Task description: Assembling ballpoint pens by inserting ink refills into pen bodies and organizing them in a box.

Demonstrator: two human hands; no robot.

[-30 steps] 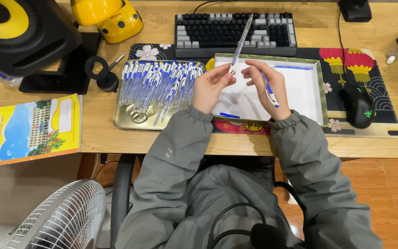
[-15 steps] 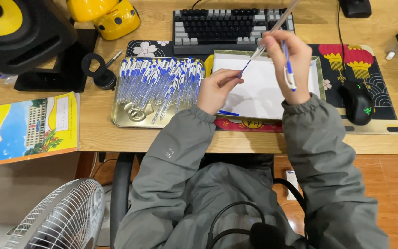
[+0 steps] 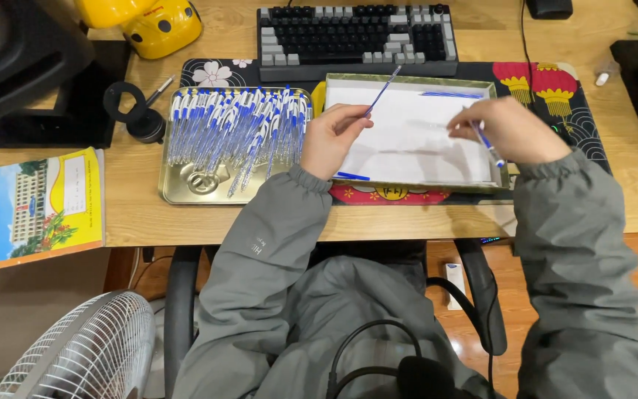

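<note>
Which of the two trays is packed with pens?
The gold tray on the left, crowded with blue-and-white pens. The paper-lined tray under both hands holds only a few loose parts.

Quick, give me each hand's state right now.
Left hand: closed on a thin pen part, pinched at its lower end.
Right hand: closed on a blue pen.

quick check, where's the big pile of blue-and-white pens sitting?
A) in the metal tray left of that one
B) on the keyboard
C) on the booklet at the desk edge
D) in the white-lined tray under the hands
A: the pens lie packed in the metal tray, just left of the white-lined tray where the hands work.
</note>
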